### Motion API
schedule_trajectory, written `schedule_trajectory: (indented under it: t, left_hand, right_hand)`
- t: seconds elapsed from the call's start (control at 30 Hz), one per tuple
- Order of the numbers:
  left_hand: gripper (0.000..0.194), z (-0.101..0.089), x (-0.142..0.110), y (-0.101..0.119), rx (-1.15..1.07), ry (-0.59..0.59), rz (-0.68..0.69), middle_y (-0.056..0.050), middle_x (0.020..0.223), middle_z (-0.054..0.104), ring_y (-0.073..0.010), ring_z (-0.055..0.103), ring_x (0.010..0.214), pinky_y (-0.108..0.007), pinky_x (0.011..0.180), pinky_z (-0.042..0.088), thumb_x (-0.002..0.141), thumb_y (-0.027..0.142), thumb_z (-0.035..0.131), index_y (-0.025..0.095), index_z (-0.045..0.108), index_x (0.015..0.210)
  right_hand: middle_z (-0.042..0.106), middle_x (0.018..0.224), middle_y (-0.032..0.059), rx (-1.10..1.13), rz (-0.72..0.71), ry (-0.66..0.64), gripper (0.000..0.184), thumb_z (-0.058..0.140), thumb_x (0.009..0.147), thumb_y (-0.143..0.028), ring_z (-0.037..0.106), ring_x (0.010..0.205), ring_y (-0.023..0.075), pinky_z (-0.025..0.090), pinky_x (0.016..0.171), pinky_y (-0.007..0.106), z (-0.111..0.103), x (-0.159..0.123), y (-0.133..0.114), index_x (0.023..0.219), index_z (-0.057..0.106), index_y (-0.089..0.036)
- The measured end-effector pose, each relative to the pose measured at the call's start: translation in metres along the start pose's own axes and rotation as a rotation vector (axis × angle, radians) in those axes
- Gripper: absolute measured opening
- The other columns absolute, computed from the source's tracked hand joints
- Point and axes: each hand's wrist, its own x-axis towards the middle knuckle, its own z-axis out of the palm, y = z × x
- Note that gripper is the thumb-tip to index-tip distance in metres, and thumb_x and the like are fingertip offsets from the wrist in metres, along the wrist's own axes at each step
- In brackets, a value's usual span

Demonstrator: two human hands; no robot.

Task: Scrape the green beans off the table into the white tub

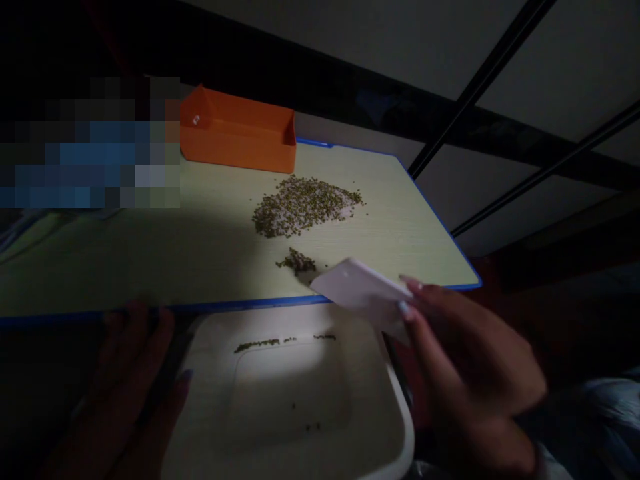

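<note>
My right hand [480, 373] pinches a flat white scraper [360, 283] between thumb and fingers. Its far edge rests near the table's front edge, beside a small clump of green-brown beans [299, 261]. A larger spread of beans [307, 203], with whitish material among them, lies farther back on the table [400, 227]. Below the front edge is a white plastic basin [403, 407], with a line of beans along its far inner side and a few on its bottom. My left hand [135, 373] grips the basin's left side, thumb by the rim, fingertips at the table edge.
An orange open box [240, 137] stands at the back of the table. A blue strip [470, 273] edges the tabletop. Pale panels with dark bars [500, 67] rise behind it. A blurred-out patch covers the left side, and the room is dim.
</note>
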Motion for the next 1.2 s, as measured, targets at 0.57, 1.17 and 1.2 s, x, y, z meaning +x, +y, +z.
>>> schedule_trajectory:
  t: [0.57,1.17,1.2]
  left_hand:
    - [0.063,-0.006,-0.007,0.022,-0.071,-0.079,-0.228,0.027,0.156,0.008,-0.0246,0.015,0.147,-0.056,0.118,0.02,0.086,0.037,0.038,0.062,0.012,0.139]
    - [0.062,-0.006,-0.007,0.02,-0.071,-0.092,-0.239,0.025,0.157,0.01,-0.026,0.015,0.147,-0.055,0.12,0.018,0.086,0.039,0.037,0.058,0.015,0.141]
    - [0.062,-0.006,-0.008,0.02,-0.076,-0.091,-0.245,0.024,0.158,0.011,-0.0261,0.015,0.147,-0.055,0.12,0.018,0.086,0.039,0.037,0.057,0.015,0.141]
  right_hand:
    - [0.073,0.071,0.0016,-0.195,-0.5,-0.058,0.018,0.075,0.073,-0.011,0.069,0.076,0.0164,0.06,0.067,0.03,0.016,-0.002,-0.016,0.086,0.076,-0.023]
    - [0.074,0.079,0.0106,-0.367,-0.449,-0.117,0.025,0.063,0.081,-0.007,0.069,0.08,0.0215,0.058,0.071,0.037,-0.002,-0.016,0.022,0.105,0.069,-0.012]
    - [0.074,0.079,0.0101,-0.383,-0.439,-0.105,0.028,0.064,0.081,-0.008,0.068,0.079,0.0211,0.057,0.07,0.037,-0.001,-0.018,0.026,0.108,0.068,-0.013]
